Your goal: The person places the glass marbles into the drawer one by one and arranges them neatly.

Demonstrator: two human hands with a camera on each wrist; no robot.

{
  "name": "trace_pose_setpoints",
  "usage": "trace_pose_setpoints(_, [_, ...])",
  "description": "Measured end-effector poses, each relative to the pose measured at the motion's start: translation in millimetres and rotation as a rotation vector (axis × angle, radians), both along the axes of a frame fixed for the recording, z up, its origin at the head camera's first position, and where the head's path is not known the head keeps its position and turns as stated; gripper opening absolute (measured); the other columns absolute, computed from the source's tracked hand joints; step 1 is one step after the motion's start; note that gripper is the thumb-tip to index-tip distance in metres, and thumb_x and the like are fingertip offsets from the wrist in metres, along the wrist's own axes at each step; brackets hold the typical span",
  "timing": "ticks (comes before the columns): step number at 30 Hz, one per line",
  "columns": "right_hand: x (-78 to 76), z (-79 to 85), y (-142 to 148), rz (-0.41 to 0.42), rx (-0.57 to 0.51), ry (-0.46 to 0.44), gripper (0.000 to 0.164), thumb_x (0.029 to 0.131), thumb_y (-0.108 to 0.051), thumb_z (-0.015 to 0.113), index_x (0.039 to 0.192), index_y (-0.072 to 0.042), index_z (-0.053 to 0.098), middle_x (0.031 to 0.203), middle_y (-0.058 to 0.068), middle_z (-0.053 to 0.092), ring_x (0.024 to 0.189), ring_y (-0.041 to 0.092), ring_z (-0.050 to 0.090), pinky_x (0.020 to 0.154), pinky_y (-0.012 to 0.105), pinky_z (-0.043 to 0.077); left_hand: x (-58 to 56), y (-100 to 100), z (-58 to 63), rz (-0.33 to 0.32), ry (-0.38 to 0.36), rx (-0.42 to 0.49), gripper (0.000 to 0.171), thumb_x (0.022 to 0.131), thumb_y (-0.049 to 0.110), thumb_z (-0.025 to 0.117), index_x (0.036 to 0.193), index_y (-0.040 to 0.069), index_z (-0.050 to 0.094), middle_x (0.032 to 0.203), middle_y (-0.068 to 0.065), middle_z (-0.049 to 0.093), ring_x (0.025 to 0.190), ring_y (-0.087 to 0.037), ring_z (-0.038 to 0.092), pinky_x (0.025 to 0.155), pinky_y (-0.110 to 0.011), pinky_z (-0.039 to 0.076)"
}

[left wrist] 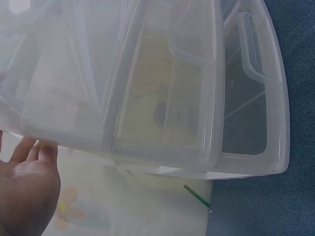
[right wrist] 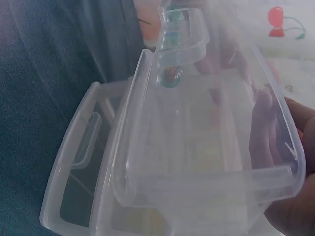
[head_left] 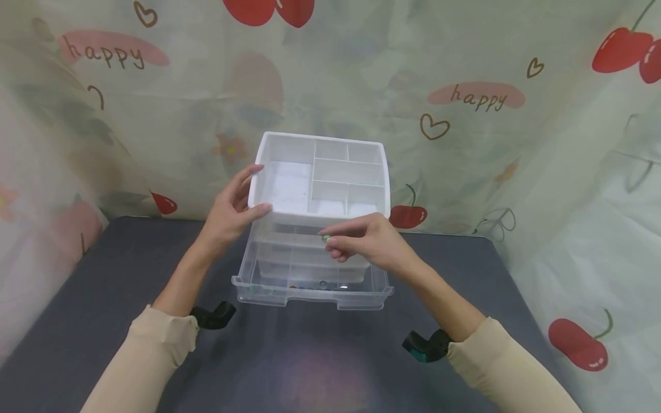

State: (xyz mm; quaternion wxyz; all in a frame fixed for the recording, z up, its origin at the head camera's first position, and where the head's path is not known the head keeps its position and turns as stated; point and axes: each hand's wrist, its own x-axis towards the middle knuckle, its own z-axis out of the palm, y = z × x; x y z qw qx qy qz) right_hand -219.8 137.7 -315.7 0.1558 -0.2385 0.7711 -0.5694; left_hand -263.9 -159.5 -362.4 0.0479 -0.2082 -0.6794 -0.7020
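My left hand (head_left: pixel 234 201) grips the left edge of a white organizer top (head_left: pixel 286 186) divided into several compartments, thumb on the front and fingers toward the back. Below it a clear drawer (head_left: pixel 315 295) is pulled out, with several small marbles (head_left: pixel 323 285) along its front. Over the drawer, my right hand (head_left: pixel 369 241) pinches a small green marble (head_left: pixel 325 237) between thumb and fingertips. In the right wrist view, marbles (right wrist: pixel 170 76) lie in the clear drawer, and my right hand (right wrist: pixel 290 211) shows beside its wall. The left wrist view has my left hand (left wrist: pixel 29 187) at the unit's side.
The organizer stands on a dark table (head_left: pixel 248 355) near the back edge. Behind it hangs a patterned cloth (head_left: pixel 351 80) with cherries and lettering. More clear drawer fronts (left wrist: pixel 246 113) show lower in the unit. Black wrist mounts (head_left: pixel 214 315) sit at both cuffs.
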Motion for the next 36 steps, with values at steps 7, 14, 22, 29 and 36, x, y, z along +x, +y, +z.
trace_pose_setpoints(7, [-2.8,1.7,-9.6,-0.011,0.023,-0.074,0.022,0.091,-0.011,0.074,0.111,-0.005,0.076,0.090,0.014,0.074,0.085,0.035,0.070,0.079,0.042,0.057,-1.1,2.0,-0.7,-0.002,0.007,0.001,0.071,0.091,-0.007,0.065,0.152,0.016,0.037,0.154,-0.019,0.035,0.134,-0.034,0.042,0.087,-0.022,0.048])
trace_pose_setpoints(14, [-8.0,-2.7,-25.6,0.017,0.044,-0.120,0.024,0.090,-0.012,0.075,0.112,-0.002,0.075,0.086,0.013,0.074,0.082,0.031,0.071,0.078,0.039,0.057,-1.6,2.6,-1.3,0.000,-0.010,0.014,0.071,0.091,-0.007,0.065,0.152,0.018,0.037,0.155,-0.019,0.035,0.135,-0.034,0.042,0.087,-0.021,0.048])
trace_pose_setpoints(22, [-9.7,-11.8,-44.9,0.074,0.087,-0.147,0.023,0.090,-0.010,0.075,0.110,0.000,0.075,0.086,0.012,0.074,0.076,0.020,0.071,0.076,0.037,0.057,-1.7,0.9,-2.3,0.008,0.007,0.002,0.070,0.092,-0.005,0.065,0.152,0.017,0.037,0.155,-0.020,0.035,0.134,-0.034,0.042,0.088,-0.021,0.048])
trace_pose_setpoints(29, [-11.1,-14.7,-50.8,0.116,0.153,-0.137,0.024,0.090,-0.009,0.074,0.111,0.002,0.074,0.087,0.010,0.075,0.076,0.021,0.071,0.074,0.036,0.058,-1.9,-0.7,-2.6,0.007,0.007,-0.003,0.069,0.093,0.000,0.067,0.152,0.021,0.038,0.154,-0.021,0.035,0.132,-0.033,0.044,0.088,-0.022,0.047])
trace_pose_setpoints(36, [-12.0,-17.5,-55.2,0.149,0.191,-0.223,0.021,0.089,-0.004,0.073,0.109,0.004,0.074,0.085,0.012,0.075,0.072,0.018,0.072,0.072,0.036,0.058,-1.5,-1.4,-3.1,0.008,0.016,-0.024,0.069,0.093,0.001,0.067,0.153,0.020,0.037,0.155,-0.021,0.034,0.135,-0.034,0.042,0.090,-0.021,0.046])
